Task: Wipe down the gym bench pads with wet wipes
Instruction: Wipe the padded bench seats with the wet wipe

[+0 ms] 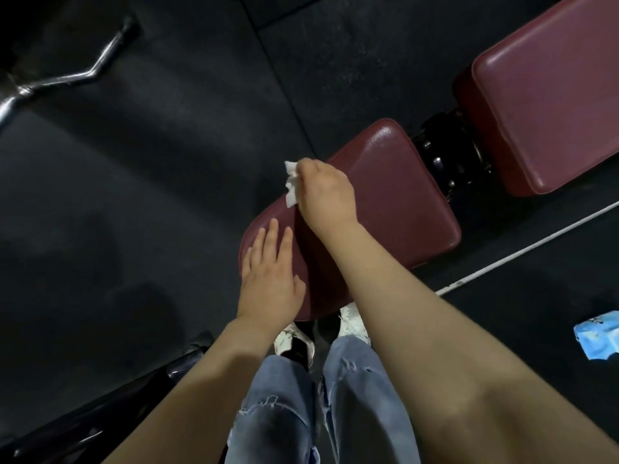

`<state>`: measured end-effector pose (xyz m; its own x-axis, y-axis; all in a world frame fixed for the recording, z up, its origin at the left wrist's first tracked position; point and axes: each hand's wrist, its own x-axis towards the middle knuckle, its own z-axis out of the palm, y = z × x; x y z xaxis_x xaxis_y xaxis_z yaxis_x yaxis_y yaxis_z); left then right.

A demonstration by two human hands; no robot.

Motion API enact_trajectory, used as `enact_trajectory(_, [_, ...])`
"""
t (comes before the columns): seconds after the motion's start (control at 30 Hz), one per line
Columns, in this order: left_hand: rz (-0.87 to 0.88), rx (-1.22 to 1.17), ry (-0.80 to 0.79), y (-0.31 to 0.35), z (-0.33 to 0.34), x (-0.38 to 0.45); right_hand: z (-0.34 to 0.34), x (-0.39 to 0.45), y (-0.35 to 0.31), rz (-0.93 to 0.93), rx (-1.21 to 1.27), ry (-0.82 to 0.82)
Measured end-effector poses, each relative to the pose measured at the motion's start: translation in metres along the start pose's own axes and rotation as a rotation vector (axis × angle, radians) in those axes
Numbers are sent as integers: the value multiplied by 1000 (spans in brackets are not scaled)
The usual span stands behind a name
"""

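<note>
The person stands at the end of the bench, feet tucked just under the seat pad (385, 209), and the wiping is plainly under way on this pad. The right hand (326, 192) is curled down over a crumpled white wet wipe (290, 182), gripping it against the left edge of the seat pad, where the wipe spills over the rim. The left hand (271, 269) lies flat on the near corner of the same pad, fingers straight and slightly spread, holding nothing, seemingly just steadying. There is a sheen toward the far corner of the seat pad, though I could not say whether that is moisture from wiping or only the light. From where I stand I would judge the seat pad partly done at most, with the edge being worked now. The back pad (552, 95), beyond the black hinge (449, 155), shows no hand or wipe near it, and I cannot tell whether it has been cleaned; I would count it as still to do. A blue pack of wipes (599, 336) lies on the floor to the right, well apart from the bench, ready if a fresh sheet is needed.
</note>
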<state>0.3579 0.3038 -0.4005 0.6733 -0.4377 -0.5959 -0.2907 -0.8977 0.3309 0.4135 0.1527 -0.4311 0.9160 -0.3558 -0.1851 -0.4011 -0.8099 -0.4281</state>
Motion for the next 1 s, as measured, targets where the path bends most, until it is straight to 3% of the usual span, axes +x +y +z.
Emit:
enact_trajectory(0.1, [15,12,-42,0,-6,-1,-10,-13,21,16,-49,39])
enact_trajectory(0.27, [109,49,-57,8,-16,14,-40,-126,90,632,140,135])
enact_trajectory(0.33, [131,77,-62,15,-16,26,-38,-139,87,776,198,182])
enact_trajectory(0.4, [119,98,-61,22,-14,35,-32,-112,71,711,251,185])
enact_trajectory(0.47, [120,130,-63,25,-12,37,-29,-61,51,482,241,143])
enact_trajectory(0.57, [151,238,-100,20,-12,35,-24,10,27,161,50,61])
enact_trajectory(0.63, [152,300,-148,21,-15,37,-24,22,35,94,-49,94])
enact_trajectory(0.87, [107,454,-238,32,-13,41,-49,-140,102,777,120,114])
enact_trajectory(1.0, [78,487,-247,35,-6,43,-46,-124,94,840,206,171])
